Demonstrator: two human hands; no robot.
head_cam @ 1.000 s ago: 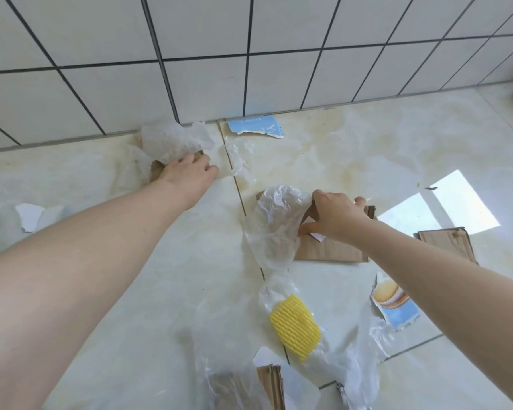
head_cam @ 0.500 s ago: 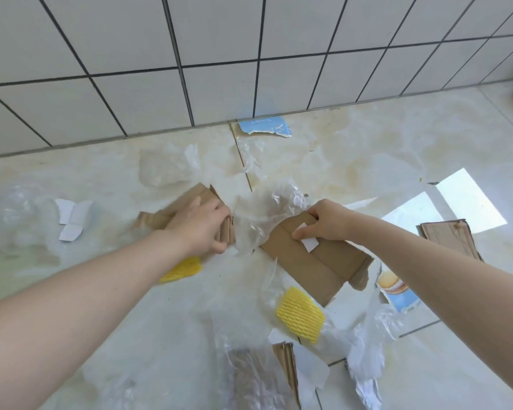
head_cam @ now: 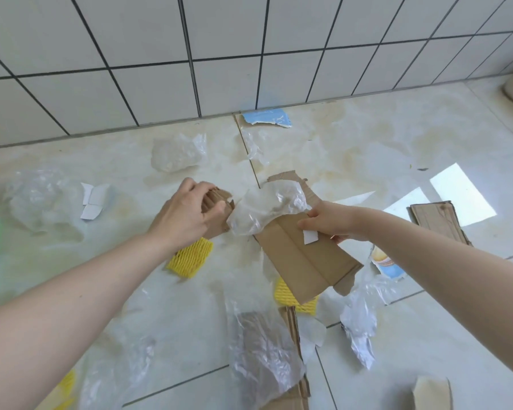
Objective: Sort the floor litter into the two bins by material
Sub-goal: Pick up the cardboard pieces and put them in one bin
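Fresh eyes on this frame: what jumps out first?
Both hands at centre frame, each gripping cardboard: the left hand holds a folded cardboard wad, and the right hand holds a flat cardboard sheet with a crumpled clear plastic bag draped over its top edge. Around them the floor is strewn with litter; the brightest bit is a yellow foam net just below the left wrist.
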